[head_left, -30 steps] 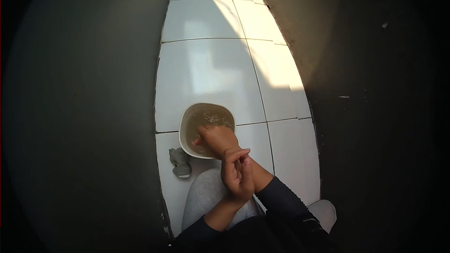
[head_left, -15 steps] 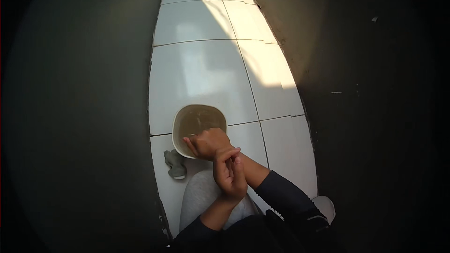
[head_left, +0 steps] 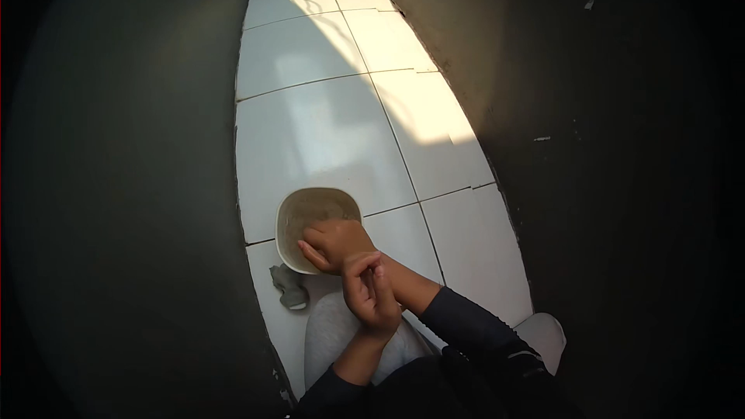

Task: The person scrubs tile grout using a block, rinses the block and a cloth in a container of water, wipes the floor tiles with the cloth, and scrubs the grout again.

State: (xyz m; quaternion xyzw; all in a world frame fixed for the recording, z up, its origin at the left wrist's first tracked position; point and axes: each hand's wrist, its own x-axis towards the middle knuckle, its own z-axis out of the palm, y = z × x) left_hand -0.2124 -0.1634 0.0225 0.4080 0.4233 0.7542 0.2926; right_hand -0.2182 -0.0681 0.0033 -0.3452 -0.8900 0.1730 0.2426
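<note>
A pale rounded-square bucket (head_left: 280,225) with cloudy-looking liquid inside stands on the white tiles. My right hand (head_left: 337,244) reaches over its near right rim, back of the hand up. The fingers bend loosely downward with the thumb apart, and nothing shows in them; their tips are partly hidden. My left hand (head_left: 369,295) comes from below, fingers and thumb curled against my right wrist (head_left: 382,261). Beside the bucket, at its near left, lies a small crumpled grey-green thing (head_left: 289,287) with a pale end; its kind is unclear.
Dark walls (head_left: 140,186) close in the narrow tiled floor (head_left: 326,140) on both sides. Sunlight falls across the far right tiles. My grey-clad knee (head_left: 334,334) is close to the bucket, and another pale grey part (head_left: 543,337) shows at the lower right.
The camera view has shifted and tilted slightly, so the bucket appears lower and further left. My left hand stays at my right wrist, and my right hand stays over the bucket.
</note>
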